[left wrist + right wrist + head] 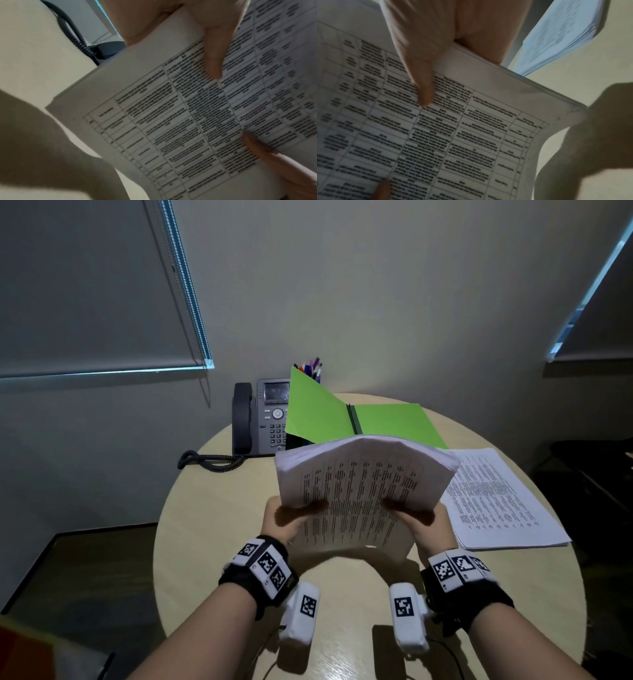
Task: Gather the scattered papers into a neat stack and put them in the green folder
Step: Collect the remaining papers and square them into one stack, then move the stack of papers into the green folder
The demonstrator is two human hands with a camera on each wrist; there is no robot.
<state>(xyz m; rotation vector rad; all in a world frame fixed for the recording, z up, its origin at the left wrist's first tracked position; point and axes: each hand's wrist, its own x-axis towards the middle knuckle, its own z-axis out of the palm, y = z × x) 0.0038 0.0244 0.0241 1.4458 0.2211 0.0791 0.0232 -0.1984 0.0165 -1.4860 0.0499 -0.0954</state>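
Both hands hold a thick stack of printed papers (359, 491) up above the round table, tilted and bowed, printed tables facing me. My left hand (291, 517) grips its left edge, thumb on top; the same stack (188, 121) fills the left wrist view under that hand (202, 44). My right hand (419, 520) grips the right edge; the right wrist view shows its thumb pressed on the page (445, 135). The green folder (387, 421) lies open behind the stack, its left flap raised. More printed sheets (500, 501) lie flat on the table to the right.
A dark desk phone (260, 419) with a coiled cord stands at the table's (219, 508) back left, beside a pen cup (313, 369) behind the folder. Walls and blinds close in behind. Bare tabletop shows at the left and front.
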